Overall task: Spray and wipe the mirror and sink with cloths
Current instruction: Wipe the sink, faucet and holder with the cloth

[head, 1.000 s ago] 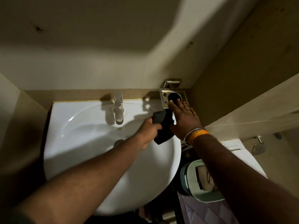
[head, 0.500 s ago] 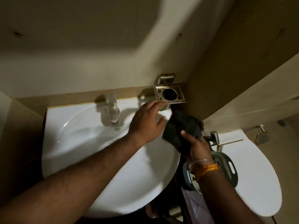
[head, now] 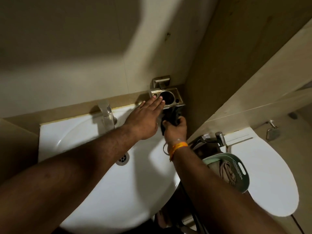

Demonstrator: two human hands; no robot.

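Note:
A white round sink point(head: 104, 196) fills the lower middle, with a chrome tap point(head: 107, 115) at its back and a drain point(head: 122, 159) in the bowl. My left hand point(head: 145, 119) lies flat and open, its fingertips on the front edge of a metal wall holder point(head: 167, 97). My right hand point(head: 174, 130) grips a dark cloth point(head: 172, 115) bunched just under that holder, at the sink's back right corner. No mirror or spray bottle is in view.
A white closed toilet lid point(head: 270, 179) sits to the right. Between sink and toilet stands a green perforated basket point(head: 239, 168) holding a brownish cloth. A chrome hose fitting point(head: 219, 137) juts out by the right wall. Beige walls close in behind and right.
The cloth passed from my left hand to my right hand. My right hand then carried it up under the holder, while my left hand reached forward onto the holder's edge.

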